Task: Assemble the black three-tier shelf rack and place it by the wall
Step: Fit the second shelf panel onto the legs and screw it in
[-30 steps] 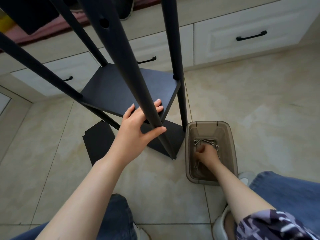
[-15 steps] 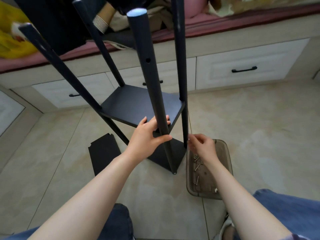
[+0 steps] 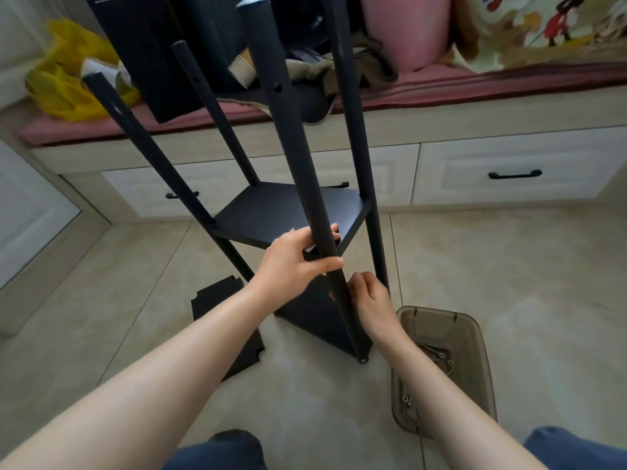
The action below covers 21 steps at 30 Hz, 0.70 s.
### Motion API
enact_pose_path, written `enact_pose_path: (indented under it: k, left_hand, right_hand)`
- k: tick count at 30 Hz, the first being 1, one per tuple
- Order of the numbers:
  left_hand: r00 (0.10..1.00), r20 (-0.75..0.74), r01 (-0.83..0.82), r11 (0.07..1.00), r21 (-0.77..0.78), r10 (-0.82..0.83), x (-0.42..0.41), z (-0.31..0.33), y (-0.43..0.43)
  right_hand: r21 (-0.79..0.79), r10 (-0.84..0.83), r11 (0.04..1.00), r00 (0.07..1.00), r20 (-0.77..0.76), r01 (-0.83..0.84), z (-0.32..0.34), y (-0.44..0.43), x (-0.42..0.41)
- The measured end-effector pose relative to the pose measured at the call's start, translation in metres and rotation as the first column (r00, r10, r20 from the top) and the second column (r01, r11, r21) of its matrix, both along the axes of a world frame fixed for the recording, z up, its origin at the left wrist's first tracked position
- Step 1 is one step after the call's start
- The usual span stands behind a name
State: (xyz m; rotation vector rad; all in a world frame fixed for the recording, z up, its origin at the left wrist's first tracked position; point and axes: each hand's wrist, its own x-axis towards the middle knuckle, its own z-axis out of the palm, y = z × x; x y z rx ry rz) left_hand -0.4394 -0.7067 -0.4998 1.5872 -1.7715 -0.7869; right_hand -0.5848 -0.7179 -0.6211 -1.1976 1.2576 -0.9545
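Floor [image 3: 515, 273] holds four poles [image 3: 300, 157], three shelves [image 3: 288, 212], one tray [image 3: 476, 322].

A half-built matte black shelf rack [image 3: 288, 215] is stood upright on the tiles, its four round black poles [image 3: 298, 147] splayed a bit, with two square shelves fitted low down. A flat black notched-corner shelf panel [image 3: 217, 300] is left lying just beside it.

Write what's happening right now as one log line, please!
left hand: grips front pole | right hand: curled against pole lower down | rack: two shelves on | spare panel: on floor | screw bin: beside rack
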Motion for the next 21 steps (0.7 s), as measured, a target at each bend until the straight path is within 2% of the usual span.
enact_pose_path:
  k: [8, 13, 17, 21]
  left_hand:
    - [0.996, -0.083, 0.041, 0.999, 0.017, -0.039, 0.048, 0.009, -0.01]
    - [0.972, -0.217, -0.091, 0.996, 0.013, 0.091, 0.068, 0.019, -0.021]
    - [0.936, -0.298, -0.191, 0.981, 0.02, 0.188, 0.084, 0.024, -0.024]
    - [0.881, -0.347, -0.31, 0.946, 0.09, 0.322, 0.107, 0.026, -0.018]
  right_hand:
    - [-0.084, 0.112, 0.99, 0.994, -0.004, -0.112, 0.019, -0.013, 0.034]
    - [-0.154, 0.099, 0.983, 0.995, 0.017, -0.095, 0.038, -0.028, 0.051]
    - [-0.223, 0.095, 0.969, 0.994, -0.054, -0.105, 0.051, -0.039, 0.063]
    - [-0.265, 0.12, 0.953, 0.986, -0.119, -0.148, 0.062, -0.045, 0.081]
